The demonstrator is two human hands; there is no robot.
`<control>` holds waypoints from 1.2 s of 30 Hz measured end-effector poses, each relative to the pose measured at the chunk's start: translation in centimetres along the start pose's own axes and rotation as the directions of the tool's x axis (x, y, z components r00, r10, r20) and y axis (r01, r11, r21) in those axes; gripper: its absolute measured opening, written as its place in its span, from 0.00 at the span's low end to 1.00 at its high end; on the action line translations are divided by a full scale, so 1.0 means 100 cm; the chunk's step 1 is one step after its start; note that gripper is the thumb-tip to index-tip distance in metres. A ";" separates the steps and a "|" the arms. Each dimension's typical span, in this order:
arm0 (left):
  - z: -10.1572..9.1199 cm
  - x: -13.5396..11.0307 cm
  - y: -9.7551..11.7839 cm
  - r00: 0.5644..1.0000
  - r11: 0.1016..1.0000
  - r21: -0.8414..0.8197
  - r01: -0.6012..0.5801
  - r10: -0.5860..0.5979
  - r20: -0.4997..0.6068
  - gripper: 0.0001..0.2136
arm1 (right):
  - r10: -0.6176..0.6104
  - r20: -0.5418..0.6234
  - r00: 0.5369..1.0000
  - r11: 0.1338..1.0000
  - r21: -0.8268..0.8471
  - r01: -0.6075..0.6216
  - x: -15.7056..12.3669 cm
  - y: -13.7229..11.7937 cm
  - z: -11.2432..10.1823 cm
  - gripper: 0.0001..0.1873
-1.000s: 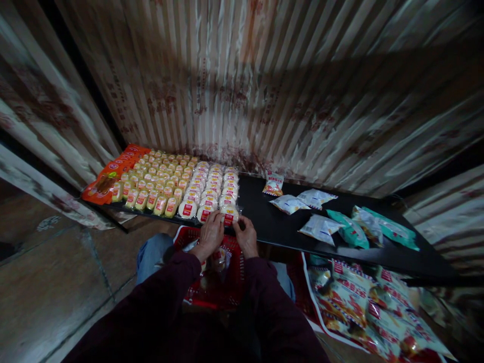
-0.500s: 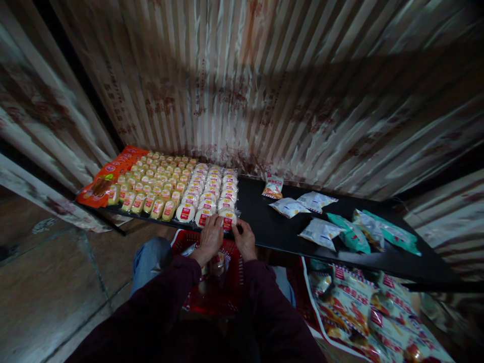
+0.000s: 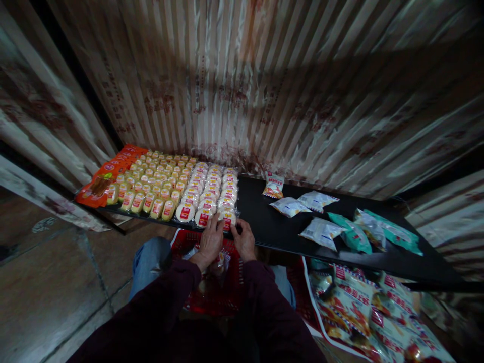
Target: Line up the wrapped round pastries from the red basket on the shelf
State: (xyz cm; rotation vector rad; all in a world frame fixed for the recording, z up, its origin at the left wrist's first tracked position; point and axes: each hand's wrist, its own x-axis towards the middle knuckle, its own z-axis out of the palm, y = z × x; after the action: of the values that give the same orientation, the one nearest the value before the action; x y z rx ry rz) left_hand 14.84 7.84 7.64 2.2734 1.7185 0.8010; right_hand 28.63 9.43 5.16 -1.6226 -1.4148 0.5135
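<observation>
My left hand and my right hand rest at the front edge of a black shelf, both with fingertips on a round wrapped cake with a red label. That cake is the nearest one in the right-hand row of round cakes. Left of those rows lie rows of smaller yellow wrapped snacks and orange packets. A red basket with a few wrapped cakes sits on my lap under my hands.
Loose white packets and green packets lie on the right part of the shelf. A big bag of red-and-white snack packs lies on the floor at the right. A striped curtain hangs behind.
Both hands have stayed on the front cake, shifting it slightly along the shelf edge. The view has drifted a little.
</observation>
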 end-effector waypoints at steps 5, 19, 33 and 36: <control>0.002 -0.003 -0.002 1.000 1.000 0.021 -0.018 0.018 0.010 0.20 | 0.009 0.001 1.000 1.000 -0.015 -0.009 0.001 0.001 0.001 0.17; 0.007 0.002 -0.003 0.998 0.995 0.080 -0.053 0.054 -0.015 0.16 | 0.061 0.006 0.998 0.998 0.013 -0.061 0.001 -0.001 0.006 0.31; 0.014 0.005 0.000 0.992 0.955 0.273 -0.119 0.125 -0.004 0.15 | -0.248 0.059 0.967 0.944 -0.208 0.255 0.002 0.003 0.008 0.23; 0.017 0.005 0.000 0.992 0.952 0.280 -0.123 0.129 -0.003 0.16 | -0.206 0.071 0.976 0.951 -0.220 0.217 0.003 0.002 0.008 0.24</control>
State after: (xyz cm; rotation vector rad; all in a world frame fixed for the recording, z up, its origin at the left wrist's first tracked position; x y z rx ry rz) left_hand 15.80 8.60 6.37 2.5898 1.8125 0.6406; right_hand 28.18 10.00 4.60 -1.6179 -1.7111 0.2744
